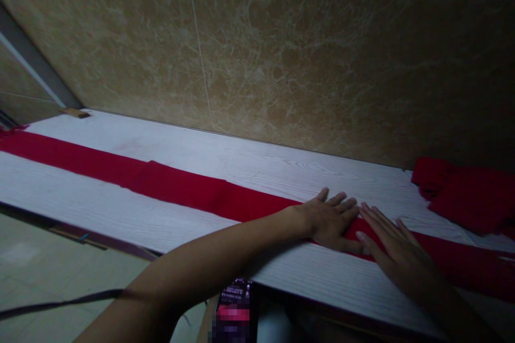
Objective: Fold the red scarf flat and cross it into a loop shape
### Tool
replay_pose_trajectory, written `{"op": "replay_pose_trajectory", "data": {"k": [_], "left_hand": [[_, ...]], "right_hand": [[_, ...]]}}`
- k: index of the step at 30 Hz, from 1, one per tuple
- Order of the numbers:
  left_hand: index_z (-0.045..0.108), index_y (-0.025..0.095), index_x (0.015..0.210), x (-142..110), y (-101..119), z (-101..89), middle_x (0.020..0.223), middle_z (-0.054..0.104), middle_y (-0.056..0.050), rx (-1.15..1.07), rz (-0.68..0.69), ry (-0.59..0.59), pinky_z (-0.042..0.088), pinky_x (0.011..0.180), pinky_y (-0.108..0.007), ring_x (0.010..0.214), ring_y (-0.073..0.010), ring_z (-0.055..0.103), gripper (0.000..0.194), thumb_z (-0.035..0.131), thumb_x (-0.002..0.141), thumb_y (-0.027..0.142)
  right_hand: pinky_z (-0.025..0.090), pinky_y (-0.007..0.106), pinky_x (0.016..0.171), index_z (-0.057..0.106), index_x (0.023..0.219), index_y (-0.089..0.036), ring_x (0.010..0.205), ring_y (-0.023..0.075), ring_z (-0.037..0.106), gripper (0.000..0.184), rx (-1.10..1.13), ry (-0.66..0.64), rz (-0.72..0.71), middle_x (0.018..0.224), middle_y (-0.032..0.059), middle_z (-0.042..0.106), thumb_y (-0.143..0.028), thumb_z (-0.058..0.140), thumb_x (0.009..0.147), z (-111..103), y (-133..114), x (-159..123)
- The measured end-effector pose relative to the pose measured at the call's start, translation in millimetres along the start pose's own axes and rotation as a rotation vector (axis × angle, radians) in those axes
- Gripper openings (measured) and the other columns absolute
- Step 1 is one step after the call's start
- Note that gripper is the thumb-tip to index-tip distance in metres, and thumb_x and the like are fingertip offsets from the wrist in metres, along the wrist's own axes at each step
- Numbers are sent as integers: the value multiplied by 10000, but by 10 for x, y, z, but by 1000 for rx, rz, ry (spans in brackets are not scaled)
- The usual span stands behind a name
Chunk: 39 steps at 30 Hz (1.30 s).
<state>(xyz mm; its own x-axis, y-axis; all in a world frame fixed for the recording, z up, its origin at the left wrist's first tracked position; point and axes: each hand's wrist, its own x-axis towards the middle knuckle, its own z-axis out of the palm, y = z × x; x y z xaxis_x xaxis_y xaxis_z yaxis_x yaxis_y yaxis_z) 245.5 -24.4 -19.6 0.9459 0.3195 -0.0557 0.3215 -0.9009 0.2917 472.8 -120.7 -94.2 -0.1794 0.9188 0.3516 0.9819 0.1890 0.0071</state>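
A long strip of red cloth (185, 187) runs flat along the white wood-grain table, from the far left edge to the right. My left hand (332, 222) lies flat on it right of the middle, palm down with fingers spread. Just to its right, my right hand (394, 246) also rests on the strip, fingers stretched out. The two hands are close together, thumbs toward each other. Neither hand has anything gripped in it. Around the strip's centre-left, a wider section looks like an overlapping layer.
A bundle of folded red cloth (470, 193) sits at the back right against the marbled tile wall (281, 64). A small wooden block (75, 112) lies at the back left corner. Below the front edge, a lit phone (233, 305) shows, and a dark strap (60, 303) hangs at left.
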Motion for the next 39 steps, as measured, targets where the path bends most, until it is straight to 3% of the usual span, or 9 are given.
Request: {"op": "replay_pose_trajectory", "data": {"k": [10,23,30,39], "left_hand": [[140,51,1648,-3,1,3,1716,135,-163,-19,-3,8,55,1301,-568,1607,-327,78,986,378,959,716],[160,35,1643,9,3,20,1713,164,-167,9,1,25,78,1301,-561,1607,-327,97,961,357,970,692],[116,52,1653,10,16,-13,1726,120,-142,27,-10,-21,49,1305,-547,1612,-317,73,949,343,970,670],[148,23,1642,-10,30,-48,1722,120,-148,4,-16,-29,44,1309,-551,1611,-310,52,894,370,986,587]], "right_hand": [[376,609,1188,511,1507,-163,1465,296,452,594,-10,-41,35,1564,139,498,-464,296,1042,-110,-105,36],[391,619,1175,526,1493,-152,1457,307,461,611,-14,-30,3,1552,154,506,-477,279,1039,-86,-53,30],[397,667,1154,499,1510,-147,1451,341,463,615,1,17,-55,1558,167,489,-485,279,1047,-38,13,-31],[339,704,1181,508,1506,-203,1502,350,374,628,124,-27,39,1580,124,476,-568,340,1022,12,55,-11]]}}
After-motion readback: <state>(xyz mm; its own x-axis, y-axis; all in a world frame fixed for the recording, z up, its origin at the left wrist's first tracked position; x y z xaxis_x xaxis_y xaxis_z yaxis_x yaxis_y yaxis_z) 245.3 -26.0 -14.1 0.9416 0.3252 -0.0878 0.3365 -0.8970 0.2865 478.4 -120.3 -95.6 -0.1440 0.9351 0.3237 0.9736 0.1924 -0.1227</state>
